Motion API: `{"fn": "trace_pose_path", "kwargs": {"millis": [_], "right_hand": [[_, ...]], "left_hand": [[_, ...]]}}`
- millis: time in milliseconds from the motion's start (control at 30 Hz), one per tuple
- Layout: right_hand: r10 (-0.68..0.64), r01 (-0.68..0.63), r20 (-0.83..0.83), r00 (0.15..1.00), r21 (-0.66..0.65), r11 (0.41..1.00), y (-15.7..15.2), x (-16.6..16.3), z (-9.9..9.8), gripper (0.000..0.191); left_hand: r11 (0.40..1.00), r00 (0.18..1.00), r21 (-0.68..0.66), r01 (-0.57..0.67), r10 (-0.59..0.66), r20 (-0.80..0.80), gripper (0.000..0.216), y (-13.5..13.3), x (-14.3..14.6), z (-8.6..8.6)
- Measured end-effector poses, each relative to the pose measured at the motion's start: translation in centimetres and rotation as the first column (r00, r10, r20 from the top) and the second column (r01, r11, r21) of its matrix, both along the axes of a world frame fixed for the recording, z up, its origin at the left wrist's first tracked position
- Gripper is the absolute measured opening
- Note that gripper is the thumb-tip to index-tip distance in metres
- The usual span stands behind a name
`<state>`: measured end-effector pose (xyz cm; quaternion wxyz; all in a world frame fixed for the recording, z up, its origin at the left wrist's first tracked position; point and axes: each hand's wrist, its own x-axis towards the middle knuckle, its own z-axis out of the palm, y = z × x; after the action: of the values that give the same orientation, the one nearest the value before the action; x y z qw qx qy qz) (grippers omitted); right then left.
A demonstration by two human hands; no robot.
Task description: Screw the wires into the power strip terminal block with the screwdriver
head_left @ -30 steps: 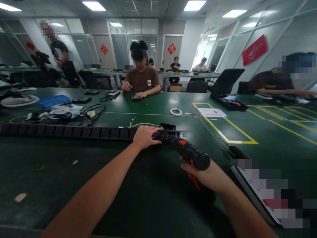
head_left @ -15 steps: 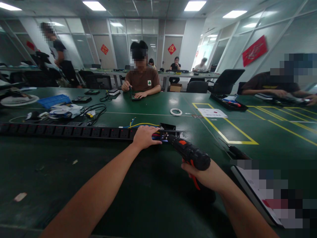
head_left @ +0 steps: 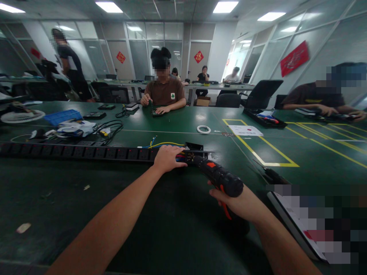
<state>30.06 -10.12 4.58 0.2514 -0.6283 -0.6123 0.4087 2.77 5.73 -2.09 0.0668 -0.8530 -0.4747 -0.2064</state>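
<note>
A long black power strip [head_left: 86, 152] lies across the green table [head_left: 172, 214], its right end opened with blue, yellow and red wires [head_left: 160, 144] showing. My left hand [head_left: 168, 157] rests closed over that open end, pressing it down. My right hand [head_left: 239, 204] is wrapped round the grip of a black and orange electric screwdriver [head_left: 219, 176]. The tool's tip points left into the open end of the strip, just beside my left fingers.
A roll of white tape [head_left: 203, 129] and a white sheet [head_left: 246, 130] inside yellow floor-tape lines lie beyond. Cables, a blue tray [head_left: 66, 115] and clutter sit at the left. A person in a brown shirt [head_left: 164, 93] sits opposite; another person [head_left: 318, 97] works at the right.
My hands and the screwdriver have barely moved. The standing person at the back left has turned and shifted slightly.
</note>
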Motion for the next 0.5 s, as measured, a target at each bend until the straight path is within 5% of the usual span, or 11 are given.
{"fn": "trace_pose_path", "kwargs": {"millis": [500], "right_hand": [[0.014, -0.015, 0.036, 0.999, 0.022, 1.0, 0.12, 0.07, -0.18, 0.024]], "left_hand": [[1.0, 1.0, -0.003, 0.003, -0.003, 0.005, 0.08, -0.06, -0.02, 0.02]]}}
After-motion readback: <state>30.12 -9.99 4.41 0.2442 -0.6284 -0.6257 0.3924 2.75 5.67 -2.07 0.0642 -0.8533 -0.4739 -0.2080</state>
